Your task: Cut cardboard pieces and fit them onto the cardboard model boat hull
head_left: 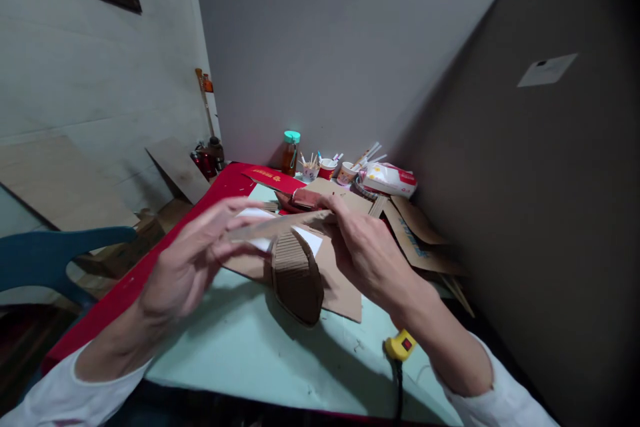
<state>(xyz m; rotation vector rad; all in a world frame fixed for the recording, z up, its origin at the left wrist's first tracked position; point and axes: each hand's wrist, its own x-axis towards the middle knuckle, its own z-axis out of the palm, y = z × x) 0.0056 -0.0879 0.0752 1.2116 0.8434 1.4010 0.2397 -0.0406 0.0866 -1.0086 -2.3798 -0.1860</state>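
Cardboard piece (297,270) tilts over the pale green tabletop (230,347), its right end pinched in the grip of the right hand (367,250); the blurred left hand (187,260) curves by its left end, whether closed I cannot tell; a grey partition (320,67) stands behind.

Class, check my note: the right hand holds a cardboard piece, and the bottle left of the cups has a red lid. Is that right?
Not quite: the head view shows the lid of the bottle is turquoise, not red. The right hand does hold a cardboard piece, and the bottle stands left of the cups.
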